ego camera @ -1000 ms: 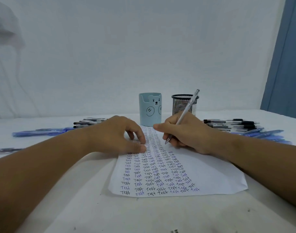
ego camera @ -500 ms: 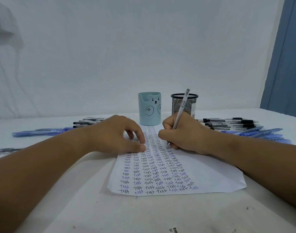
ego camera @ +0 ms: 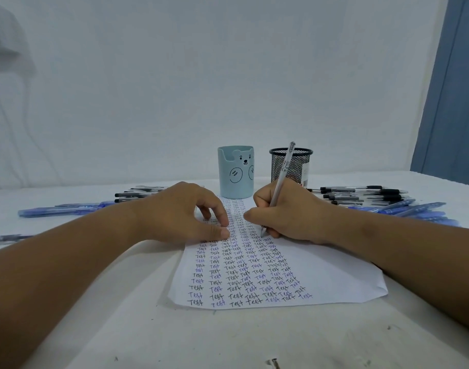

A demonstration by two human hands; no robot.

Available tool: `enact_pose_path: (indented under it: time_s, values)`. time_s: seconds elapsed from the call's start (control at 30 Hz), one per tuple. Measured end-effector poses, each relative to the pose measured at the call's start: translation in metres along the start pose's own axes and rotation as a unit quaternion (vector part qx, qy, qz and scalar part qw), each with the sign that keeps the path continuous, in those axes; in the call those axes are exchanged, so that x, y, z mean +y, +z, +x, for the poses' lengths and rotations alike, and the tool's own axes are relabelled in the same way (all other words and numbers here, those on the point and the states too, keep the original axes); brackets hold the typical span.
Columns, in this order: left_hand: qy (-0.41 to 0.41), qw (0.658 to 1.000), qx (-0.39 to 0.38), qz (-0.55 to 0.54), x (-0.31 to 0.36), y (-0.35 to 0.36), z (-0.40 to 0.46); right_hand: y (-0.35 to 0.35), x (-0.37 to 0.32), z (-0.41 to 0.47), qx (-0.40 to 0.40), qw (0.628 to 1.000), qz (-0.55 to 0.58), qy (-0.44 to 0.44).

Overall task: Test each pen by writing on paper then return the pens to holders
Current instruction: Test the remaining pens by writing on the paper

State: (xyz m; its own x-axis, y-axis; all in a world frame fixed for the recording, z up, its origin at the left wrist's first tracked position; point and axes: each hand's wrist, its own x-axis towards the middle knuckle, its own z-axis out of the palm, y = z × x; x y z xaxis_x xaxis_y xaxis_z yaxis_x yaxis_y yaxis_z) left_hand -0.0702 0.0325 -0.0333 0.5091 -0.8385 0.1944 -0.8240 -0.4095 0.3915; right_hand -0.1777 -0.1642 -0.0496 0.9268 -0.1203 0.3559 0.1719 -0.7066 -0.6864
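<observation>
A white sheet of paper (ego camera: pixel 334 283) lies in front of me, covered with rows of the word "Test" in black and blue ink. My right hand (ego camera: pixel 289 211) grips a clear pen (ego camera: pixel 282 177) with its tip down on the paper near the right end of the rows. My left hand (ego camera: pixel 180 211) rests on the sheet's upper left part, fingertips and thumb pressing it down. Behind the paper stand a light blue bear holder (ego camera: pixel 236 174) and a black mesh holder (ego camera: pixel 294 166).
Black pens (ego camera: pixel 361 194) and blue pens (ego camera: pixel 414 209) lie in a heap on the table at the right. More black pens (ego camera: pixel 137 194) and blue pens (ego camera: pixel 60 209) lie at the left. A white wall rises behind, and a blue curtain (ego camera: pixel 451 102) hangs at the far right.
My right hand has tipped the pen more upright and shifted a little along the line while writing. The left hand has stayed pressed on the paper.
</observation>
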Motion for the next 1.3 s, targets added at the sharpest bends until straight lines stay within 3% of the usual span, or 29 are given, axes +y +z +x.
enact_pose_path:
  time_s: [0.17,0.37,0.47,0.6,0.8,0.93,1.03,1.13,1.3]
  values:
    - [-0.005,1.0,-0.007,0.006,0.0,0.0,0.0,0.0,0.002,0.002,0.014,0.999,-0.027,-0.02]
    - [-0.002,1.0,0.024,0.003,-0.003,0.0,0.0,-0.002,-0.002,0.003,0.058,0.994,0.09,-0.005]
    - [0.022,0.99,0.111,-0.08,0.0,0.0,0.0,-0.005,-0.001,0.003,0.056,0.998,0.01,-0.027]
    - [0.038,0.952,0.141,-0.268,0.014,-0.001,-0.003,-0.008,0.002,0.003,0.034,0.979,-0.189,-0.062]
    - [-0.037,0.924,0.193,-0.329,0.016,0.004,0.004,-0.011,0.003,0.003,0.024,0.97,-0.233,-0.063]
    - [-0.064,0.907,0.225,-0.35,0.011,0.001,0.005,-0.016,0.006,0.008,0.068,0.987,-0.142,-0.044]
    - [-0.097,0.889,0.258,-0.366,0.005,-0.001,0.008,-0.021,0.012,0.014,0.113,0.993,0.043,-0.001]
    - [-0.118,0.876,0.274,-0.379,0.0,-0.002,0.01,-0.025,0.016,0.016,0.126,0.976,0.178,0.026]
    - [-0.128,0.878,0.274,-0.371,-0.001,0.0,0.011,-0.023,0.015,0.017,0.131,0.964,0.228,0.048]
